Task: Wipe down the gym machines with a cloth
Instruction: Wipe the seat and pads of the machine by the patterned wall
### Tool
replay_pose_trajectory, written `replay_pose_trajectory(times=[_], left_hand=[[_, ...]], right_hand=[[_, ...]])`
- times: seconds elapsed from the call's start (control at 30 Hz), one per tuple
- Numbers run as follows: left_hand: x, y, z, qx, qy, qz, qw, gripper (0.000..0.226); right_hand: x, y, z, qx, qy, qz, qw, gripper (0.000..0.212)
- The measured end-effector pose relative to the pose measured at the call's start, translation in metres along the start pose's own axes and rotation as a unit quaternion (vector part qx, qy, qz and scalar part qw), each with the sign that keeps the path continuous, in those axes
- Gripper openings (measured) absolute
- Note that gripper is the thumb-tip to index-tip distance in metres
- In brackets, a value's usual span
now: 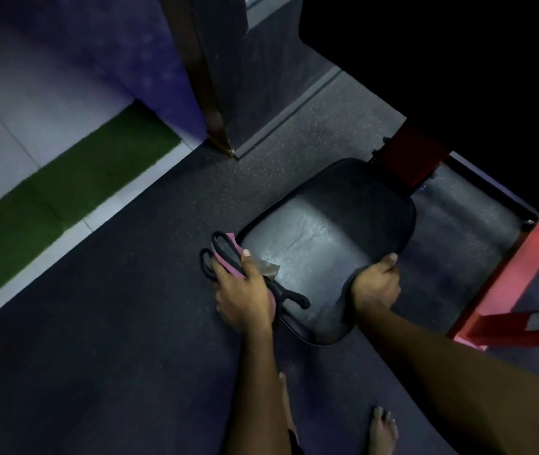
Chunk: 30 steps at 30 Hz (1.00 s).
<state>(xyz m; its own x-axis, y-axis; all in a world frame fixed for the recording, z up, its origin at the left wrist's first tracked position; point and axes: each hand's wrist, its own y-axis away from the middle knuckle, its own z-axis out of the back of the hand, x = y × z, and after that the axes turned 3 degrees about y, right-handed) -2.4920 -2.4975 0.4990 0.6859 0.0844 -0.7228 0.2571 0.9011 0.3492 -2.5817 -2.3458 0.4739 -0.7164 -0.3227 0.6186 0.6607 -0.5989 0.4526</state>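
Observation:
A black padded seat (327,231) of a gym machine lies tilted in the middle of the head view, shiny on top. My left hand (245,293) rests on its near left edge, shut on a pink bundle (228,254) with black loops and a black hook (294,298) hanging out. A small grey scrap (269,269) pokes out by the thumb; I cannot tell whether it is a cloth. My right hand (376,284) grips the seat's near right edge, thumb on top.
The machine's red frame (511,277) runs along the right, with a red post (412,156) behind the seat. A dark wooden post (209,93) stands beyond. Left are a green turf strip (64,188) and white tiles (15,103). My bare feet (383,431) stand on dark rubber flooring.

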Motion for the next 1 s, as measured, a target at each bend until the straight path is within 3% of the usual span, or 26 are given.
replay_pose_trajectory(times=[0.13, 0.2, 0.33, 0.5, 0.73, 0.87, 1.0], left_hand=[[-0.001, -0.038, -0.006, 0.021, 0.084, -0.007, 0.996, 0.067], [0.007, -0.029, -0.012, -0.013, 0.089, -0.006, 0.996, 0.066], [0.035, 0.045, -0.026, -0.081, 0.116, 0.026, 0.99, 0.066], [0.06, 0.125, -0.037, -0.079, 0.145, 0.052, 0.985, 0.07], [0.03, 0.046, -0.02, -0.043, 0.132, 0.0, 0.99, 0.068], [0.038, 0.083, -0.034, -0.095, 0.095, -0.057, 0.989, 0.062], [0.063, 0.129, -0.031, -0.066, 0.041, -0.117, 0.99, 0.057]], right_hand=[[-0.003, -0.007, -0.002, 0.003, -0.012, -0.001, 1.0, 0.064], [-0.004, -0.009, -0.003, 0.005, -0.008, -0.004, 1.0, 0.065], [-0.005, -0.014, -0.005, 0.0, -0.007, -0.001, 1.0, 0.064], [-0.006, -0.011, 0.003, 0.029, -0.002, 0.009, 1.0, 0.065], [-0.01, -0.017, -0.005, 0.017, 0.005, 0.008, 1.0, 0.063], [-0.013, -0.019, -0.006, 0.028, -0.011, 0.01, 0.999, 0.059], [-0.011, -0.015, 0.002, 0.061, -0.016, 0.029, 0.998, 0.06]])
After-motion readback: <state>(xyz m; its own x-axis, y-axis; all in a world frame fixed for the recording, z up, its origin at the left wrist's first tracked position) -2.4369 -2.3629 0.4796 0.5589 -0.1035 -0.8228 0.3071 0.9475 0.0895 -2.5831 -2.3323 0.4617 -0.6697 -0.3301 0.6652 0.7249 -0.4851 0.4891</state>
